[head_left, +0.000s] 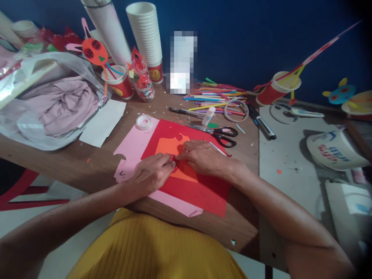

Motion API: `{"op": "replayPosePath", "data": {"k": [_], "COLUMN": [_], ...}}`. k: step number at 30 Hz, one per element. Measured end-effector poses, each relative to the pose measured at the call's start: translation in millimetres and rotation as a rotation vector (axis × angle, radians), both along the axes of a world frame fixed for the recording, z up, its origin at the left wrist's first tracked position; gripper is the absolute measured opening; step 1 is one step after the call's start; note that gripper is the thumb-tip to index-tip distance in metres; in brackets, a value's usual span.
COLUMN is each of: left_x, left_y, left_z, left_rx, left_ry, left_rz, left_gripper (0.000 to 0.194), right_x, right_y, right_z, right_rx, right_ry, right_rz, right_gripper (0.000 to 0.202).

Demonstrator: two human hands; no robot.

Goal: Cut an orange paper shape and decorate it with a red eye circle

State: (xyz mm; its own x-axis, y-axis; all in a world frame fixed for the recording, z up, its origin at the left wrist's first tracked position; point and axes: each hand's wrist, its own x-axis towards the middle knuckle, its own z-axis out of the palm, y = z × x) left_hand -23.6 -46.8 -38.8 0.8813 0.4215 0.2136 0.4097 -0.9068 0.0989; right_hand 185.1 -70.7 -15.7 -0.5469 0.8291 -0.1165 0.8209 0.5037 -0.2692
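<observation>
My left hand [152, 173] and my right hand [197, 155] meet over an orange sheet [167, 145], with fingers closed around a small red piece [175, 163] that has dark markings. The left fingertips pinch its upper left side; the right fingertips touch its top edge, and what they grip is partly hidden. Beneath the orange sheet lies a larger red sheet [209, 193], which overlaps a pink sheet [132, 145]. Black-handled scissors [223, 135] rest at the red sheet's upper right edge, beside a glue stick [209, 115]. A tape roll [144, 122] sits on the pink sheet.
Colourful straws [215, 97], stacked paper cups [145, 35] and a white bottle [109, 31] stand or lie along the back. A plastic bag [52, 100] is at left. On the right are a marker [264, 126] and a decorated bowl [334, 149].
</observation>
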Motion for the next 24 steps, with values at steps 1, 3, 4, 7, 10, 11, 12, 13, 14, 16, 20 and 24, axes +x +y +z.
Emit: {"op": "replayPosePath", "data": {"k": [1, 3, 4, 7, 10, 11, 12, 13, 14, 16, 20, 24], "left_x": [0, 0, 0, -1, -1, -1, -1, -1, -1, -2, -2, -3], "left_y": [-1, -3, -4, -7, -8, -8, -8, -8, -9, -9, -10, -9], "left_z": [1.0, 2.7, 3.1, 2.5, 0.3, -0.2, -0.6, -0.8, -0.7, -0.2, -0.7, -4.3], "left_rx": [0.014, 0.038, 0.05, 0.099, 0.129, 0.128, 0.125, 0.12, 0.112, 0.094, 0.097, 0.102], "left_ry": [0.024, 0.07, 0.092, 0.131, 0.155, 0.162, 0.166, 0.168, 0.169, 0.174, 0.179, 0.176], "left_rz": [-0.002, -0.016, -0.025, -0.042, -0.051, -0.052, -0.051, -0.049, -0.046, -0.04, -0.03, -0.013], "left_gripper": [0.023, 0.022, 0.021, 0.021, 0.023, 0.023, 0.024, 0.024, 0.024, 0.024, 0.02, 0.018], "right_x": [0, 0, 0, -1, -1, -1, 0, 1, 2, 5, 5, -3], "right_y": [0, 0, 0, -1, -1, -1, 0, 0, 1, 2, 0, -9], "right_z": [-0.5, -1.4, -1.7, -2.1, -1.4, -1.0, -0.4, 0.3, 1.2, 3.6, 9.7, 15.0], "right_rx": [0.004, 0.014, 0.02, 0.031, 0.035, 0.031, 0.023, 0.012, 0.0, -0.018, -0.019, 0.001], "right_ry": [0.007, 0.016, 0.015, -0.002, -0.016, -0.012, -0.003, 0.009, 0.025, 0.063, 0.069, -0.054], "right_rz": [-0.002, -0.002, -0.001, 0.002, -0.007, -0.008, -0.005, 0.006, 0.016, 0.029, 0.028, 0.064], "right_gripper": [0.029, 0.029, 0.028, 0.029, 0.029, 0.028, 0.028, 0.028, 0.028, 0.028, 0.03, 0.027]}}
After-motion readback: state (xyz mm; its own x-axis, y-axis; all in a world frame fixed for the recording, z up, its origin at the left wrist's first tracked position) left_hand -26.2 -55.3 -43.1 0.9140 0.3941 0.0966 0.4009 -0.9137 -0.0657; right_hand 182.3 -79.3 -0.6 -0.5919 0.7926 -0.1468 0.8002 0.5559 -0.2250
